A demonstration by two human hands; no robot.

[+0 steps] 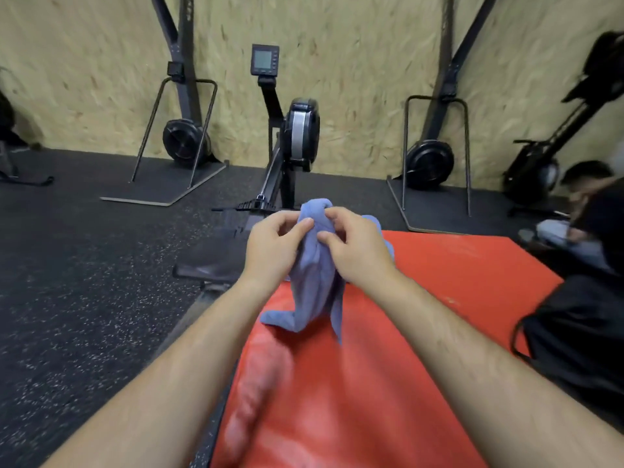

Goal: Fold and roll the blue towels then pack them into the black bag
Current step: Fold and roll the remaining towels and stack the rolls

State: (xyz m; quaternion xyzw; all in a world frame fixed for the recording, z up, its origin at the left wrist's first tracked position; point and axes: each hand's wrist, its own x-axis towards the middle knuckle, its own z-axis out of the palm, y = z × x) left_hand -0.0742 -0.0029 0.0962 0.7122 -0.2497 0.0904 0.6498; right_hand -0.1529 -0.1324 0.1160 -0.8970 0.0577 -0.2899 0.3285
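Two hands on the towel [314, 288]: your left hand [273, 244] and right hand [354, 251] pinch its bunched top above the mat [439, 298], tail draping onto the mat; bag [574, 349] at the mat's right edge.

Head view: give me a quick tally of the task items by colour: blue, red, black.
Blue towel: 1
Red mat: 1
Black bag: 1
Total: 3
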